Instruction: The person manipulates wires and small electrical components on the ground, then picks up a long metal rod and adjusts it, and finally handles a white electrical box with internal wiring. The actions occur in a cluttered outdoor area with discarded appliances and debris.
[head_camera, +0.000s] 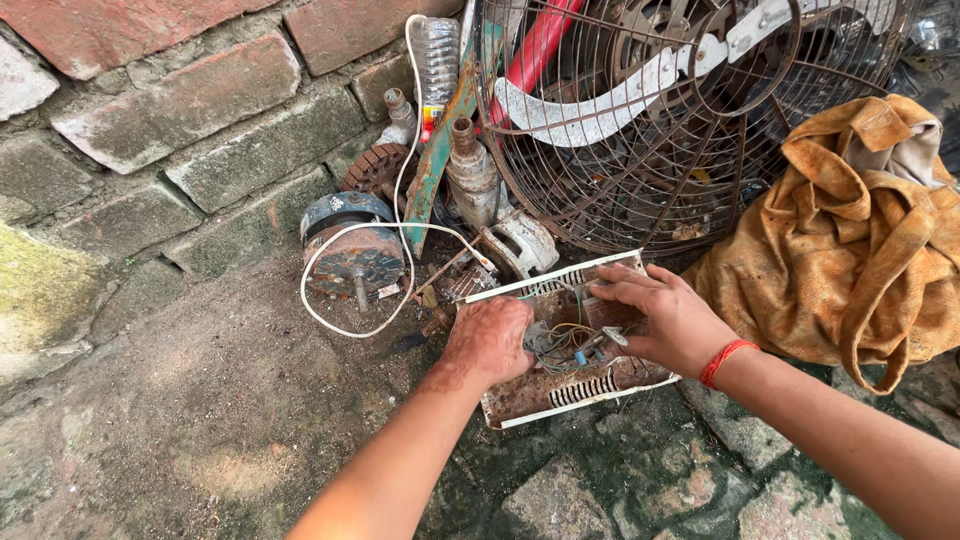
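A rusty open metal casing (560, 392) with vent slots lies on the ground, its tangle of coloured wires (563, 340) exposed inside. My left hand (490, 338) rests on the casing's left part, fingers curled down into the inside. My right hand (660, 315), with a red band at the wrist, reaches in from the right and presses on the casing's upper right, fingertips at the wires. Whether either hand pinches a wire is hidden.
A brick wall (180, 130) runs along the left. Against it stand an old motor (352, 255) with a white cable (400, 228), a rusty pump body (472, 180), a wire fan guard (680, 120) and a stained orange bag (860, 230).
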